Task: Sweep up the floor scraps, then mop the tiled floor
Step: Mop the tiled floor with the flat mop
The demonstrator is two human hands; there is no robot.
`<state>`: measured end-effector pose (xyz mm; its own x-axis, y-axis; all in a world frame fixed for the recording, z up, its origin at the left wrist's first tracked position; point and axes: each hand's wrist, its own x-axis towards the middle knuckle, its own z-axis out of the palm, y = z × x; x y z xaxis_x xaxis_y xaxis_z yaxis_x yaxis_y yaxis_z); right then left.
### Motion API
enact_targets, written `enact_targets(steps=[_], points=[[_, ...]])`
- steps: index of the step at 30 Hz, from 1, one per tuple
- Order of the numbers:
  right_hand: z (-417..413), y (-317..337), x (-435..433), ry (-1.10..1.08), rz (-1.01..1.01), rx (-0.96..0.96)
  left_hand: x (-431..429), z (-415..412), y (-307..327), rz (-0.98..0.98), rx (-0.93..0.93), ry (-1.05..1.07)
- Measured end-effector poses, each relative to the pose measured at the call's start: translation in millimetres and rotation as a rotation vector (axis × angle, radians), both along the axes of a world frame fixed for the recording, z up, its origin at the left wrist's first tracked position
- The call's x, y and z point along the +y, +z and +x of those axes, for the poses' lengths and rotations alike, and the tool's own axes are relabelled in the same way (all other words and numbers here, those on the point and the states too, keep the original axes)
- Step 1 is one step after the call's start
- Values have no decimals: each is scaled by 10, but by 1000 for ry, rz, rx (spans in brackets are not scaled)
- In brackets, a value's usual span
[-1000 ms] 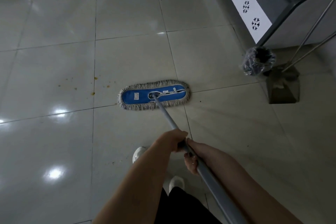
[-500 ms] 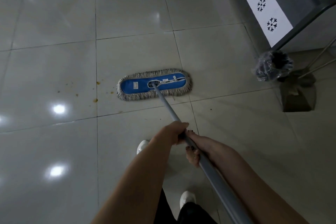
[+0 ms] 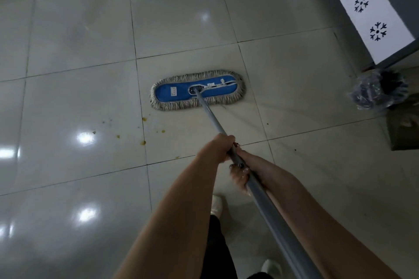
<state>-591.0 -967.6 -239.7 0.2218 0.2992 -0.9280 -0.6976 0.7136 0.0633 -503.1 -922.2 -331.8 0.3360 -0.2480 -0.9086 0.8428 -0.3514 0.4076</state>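
Note:
A flat mop with a blue pad and grey fringe [image 3: 181, 94] lies flat on the glossy tiled floor [image 3: 79, 29]. Its grey metal handle [image 3: 213, 120] runs back toward me. My left hand [image 3: 217, 148] grips the handle from above. Just behind it, my right hand [image 3: 240, 175] grips the handle from below. Small yellow-brown scraps and spots [image 3: 143, 142] dot the tiles to the near left of the mop head.
A small bin lined with a clear bag [image 3: 378, 89] stands at the right, beside a dark dustpan [image 3: 403, 131]. A grey cabinet with a white snowflake-patterned strip [image 3: 362, 4] fills the far right. My white shoes [image 3: 216, 205] are below my arms.
The mop head has slid forward, away from me, past the yellow spots that lay beside it. Both hands kept their grip on the handle.

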Motion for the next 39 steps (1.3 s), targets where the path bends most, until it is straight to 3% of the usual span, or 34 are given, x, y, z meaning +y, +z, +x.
enact_targets(steps=[12, 29, 39], points=[[-303, 42, 246, 86, -22, -4, 260, -341, 102, 33, -20, -8], [-2885, 158, 547, 399, -95, -79, 758, -3064, 225, 78, 33, 190], [-3648, 293, 860, 480, -106, -100, 1160, -3907, 509, 36, 101, 240]])
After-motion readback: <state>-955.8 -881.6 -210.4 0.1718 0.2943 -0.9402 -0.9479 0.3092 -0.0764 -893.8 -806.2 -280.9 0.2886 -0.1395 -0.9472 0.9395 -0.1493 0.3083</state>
